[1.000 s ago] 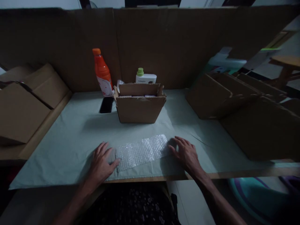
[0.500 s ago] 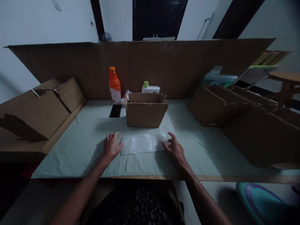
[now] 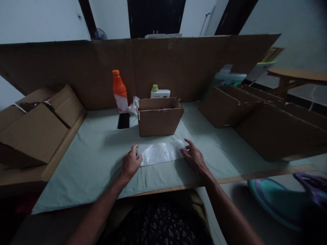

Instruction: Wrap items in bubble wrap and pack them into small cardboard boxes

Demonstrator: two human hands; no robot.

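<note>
A strip of clear bubble wrap (image 3: 160,152) lies flat on the pale green table cover (image 3: 102,153), just in front of a small open cardboard box (image 3: 158,117). My left hand (image 3: 131,163) rests at the strip's left end, fingers curled onto its edge. My right hand (image 3: 193,157) lies at the right end with fingers spread on the sheet. Neither hand has lifted the wrap off the table.
An orange bottle (image 3: 119,92), a white bottle with a green cap (image 3: 158,92) and a black phone (image 3: 124,120) sit behind and left of the box. Cardboard boxes (image 3: 38,126) stack at the left, folded cardboard (image 3: 258,119) at the right, a cardboard wall (image 3: 163,64) behind.
My view has tilted up and shifted. Both hands have slid the bubble wrap farther from me, toward the box, and drawn closer together at its ends.
</note>
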